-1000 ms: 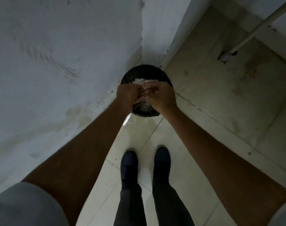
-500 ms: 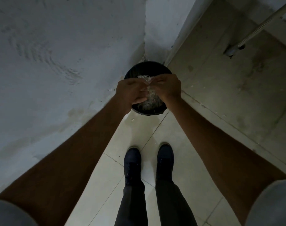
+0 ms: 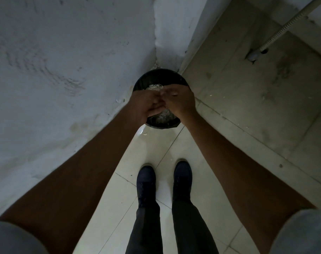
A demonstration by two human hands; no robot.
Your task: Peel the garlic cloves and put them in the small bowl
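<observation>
A round black bin stands on the floor in the corner, with a heap of pale garlic peels inside it. My left hand and my right hand are held together right above the bin's opening, fingers curled and fingertips meeting. They seem to pinch bits of peel between them, though the hands hide most of it. No garlic cloves and no small bowl are in view.
A rough white wall rises on the left and a grey tiled wall with a hose on the right. My two dark shoes stand on the pale floor tiles behind the bin. A few peel scraps lie beside it.
Both hands stay joined over the bin and have shifted slightly, their fingers working against each other. The view has tilted a little.
</observation>
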